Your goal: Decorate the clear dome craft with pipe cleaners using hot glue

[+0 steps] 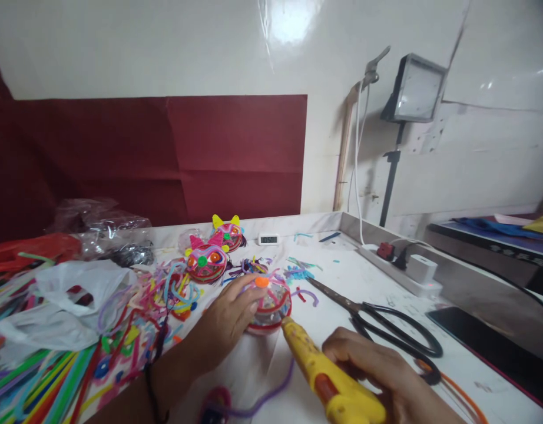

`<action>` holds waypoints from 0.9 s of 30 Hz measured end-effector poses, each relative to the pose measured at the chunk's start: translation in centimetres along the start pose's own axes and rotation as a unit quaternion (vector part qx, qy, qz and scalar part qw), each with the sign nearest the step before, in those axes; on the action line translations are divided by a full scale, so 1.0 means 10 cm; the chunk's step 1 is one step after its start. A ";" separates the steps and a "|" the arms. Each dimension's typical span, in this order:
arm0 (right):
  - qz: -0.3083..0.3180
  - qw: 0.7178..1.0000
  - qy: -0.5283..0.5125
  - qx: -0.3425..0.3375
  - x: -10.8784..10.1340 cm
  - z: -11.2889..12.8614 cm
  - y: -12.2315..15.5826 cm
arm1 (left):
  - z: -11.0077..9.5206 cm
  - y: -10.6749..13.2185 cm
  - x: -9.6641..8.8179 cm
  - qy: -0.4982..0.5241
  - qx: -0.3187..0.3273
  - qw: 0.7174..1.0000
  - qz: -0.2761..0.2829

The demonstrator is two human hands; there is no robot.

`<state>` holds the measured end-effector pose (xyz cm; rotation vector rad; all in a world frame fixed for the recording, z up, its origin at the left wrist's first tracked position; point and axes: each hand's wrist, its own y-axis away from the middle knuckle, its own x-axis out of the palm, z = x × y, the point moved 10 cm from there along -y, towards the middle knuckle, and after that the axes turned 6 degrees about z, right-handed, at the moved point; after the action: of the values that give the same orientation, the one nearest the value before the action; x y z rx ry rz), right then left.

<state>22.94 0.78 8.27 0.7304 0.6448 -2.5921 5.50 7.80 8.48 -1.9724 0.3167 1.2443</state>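
Head view: left hand [229, 312] comes in from lower left, palm down, fingers bent over the left side of the round craft piece [271, 312]; contact clear, but cannot tell whether the thumb pinches it. Piece sits on the white tabletop [324, 259], front centre, orange dot on top. Right hand [364, 356] enters lower right, fingers closed around the yellow glue gun [315, 365], nozzle angled up-left, at the piece's near right rim. Surroundings: black-handled scissors [362, 309] just beyond the right hand; phone [496, 353] further right; two cat-faced pieces [207, 259] behind; white plastic bag [55, 306] over coloured strips, left.
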 end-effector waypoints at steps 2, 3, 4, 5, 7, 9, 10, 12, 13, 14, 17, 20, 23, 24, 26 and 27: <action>0.002 1.000 -0.001 -0.018 0.04 0.06 -0.05 | -0.01 0.00 -0.01 0.003 0.008 1.000 0.001; 0.008 1.000 -0.005 -0.023 0.07 0.07 -0.07 | -0.02 0.00 -0.01 0.004 0.011 1.000 0.003; 0.017 0.999 -0.008 -0.027 0.10 0.08 -0.09 | -0.02 0.00 -0.01 0.005 0.013 1.000 0.005; 0.024 0.999 -0.010 -0.030 0.13 0.08 -0.11 | -0.02 0.00 0.00 0.005 0.014 1.000 0.009; 0.029 0.999 -0.009 -0.035 0.16 0.07 -0.14 | -0.01 0.01 0.00 0.003 0.013 1.000 0.012; 0.035 0.998 -0.006 -0.046 0.17 0.06 -0.16 | -0.01 0.01 0.00 -0.001 0.015 1.000 0.010; 0.041 0.998 -0.001 -0.047 0.18 0.05 -0.17 | -0.01 0.01 0.00 -0.003 0.017 1.000 0.007; 0.053 0.998 0.019 -0.042 0.19 0.02 -0.17 | -0.02 0.01 0.00 -0.006 0.023 1.000 0.001; 0.056 0.997 0.031 -0.040 0.19 0.02 -0.17 | -0.02 0.00 0.00 -0.007 0.024 1.000 -0.001; 0.055 0.997 0.040 -0.040 0.18 0.02 -0.17 | -0.01 0.00 0.00 -0.007 0.024 1.000 -0.001; 0.049 0.996 0.050 -0.053 0.16 0.07 -0.17 | -0.02 0.00 -0.01 -0.005 0.026 1.000 -0.003; 0.058 0.996 0.053 -0.050 0.18 0.10 -0.21 | -0.02 0.00 -0.01 -0.004 0.031 1.000 -0.004; 0.061 0.995 0.062 -0.046 0.19 0.09 -0.23 | 0.00 0.01 0.01 -0.003 0.024 1.000 -0.002; 0.062 0.995 0.062 -0.047 0.19 0.08 -0.23 | 0.01 0.01 0.01 -0.002 0.020 1.000 -0.001; 0.078 0.994 0.051 -0.054 0.22 0.06 -0.23 | 0.01 0.01 0.01 -0.003 0.018 1.000 -0.001; 0.085 0.994 0.044 -0.061 0.23 0.06 -0.23 | 0.01 0.01 0.01 -0.004 0.019 1.000 -0.001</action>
<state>19.78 1.87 8.16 0.8254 0.7265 -2.3557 5.40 7.81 8.31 -1.9358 0.3311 1.2347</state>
